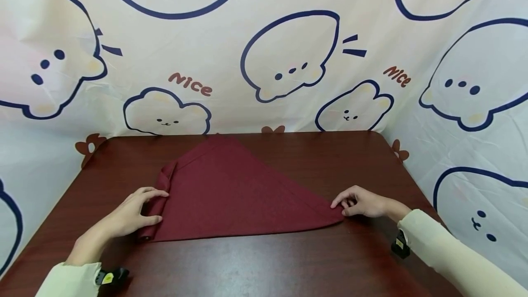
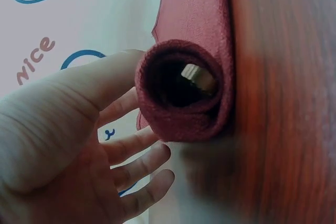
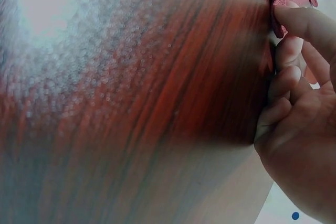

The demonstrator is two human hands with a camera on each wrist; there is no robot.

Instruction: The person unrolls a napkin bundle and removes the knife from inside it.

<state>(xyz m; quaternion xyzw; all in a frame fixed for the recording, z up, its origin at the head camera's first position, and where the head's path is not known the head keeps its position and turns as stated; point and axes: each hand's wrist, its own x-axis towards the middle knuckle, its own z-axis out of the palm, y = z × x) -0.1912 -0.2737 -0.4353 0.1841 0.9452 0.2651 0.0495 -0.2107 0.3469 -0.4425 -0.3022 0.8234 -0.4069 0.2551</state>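
Note:
A dark red cloth [image 1: 235,196] lies over the table in a rough triangle, its peak towards the back wall. Its left side is wound into a roll [image 1: 156,207]. My left hand [image 1: 125,214] holds this roll near its front end, thumb and index finger reaching over the top. The left wrist view looks into the open end of the roll [image 2: 178,127], where a small pale piece [image 2: 198,78] of unclear kind shows inside. At the far right tip of the cloth, my right hand [image 1: 363,201] pinches the corner [image 3: 281,27] between thumb and fingers.
The brown wood-grain table [image 1: 255,265] has a glossy front part. A pale curtain [image 1: 231,54] printed with cartoon faces stands behind it and along both sides. A small black device [image 1: 400,245] sits at the right wrist, and another [image 1: 113,277] at the left.

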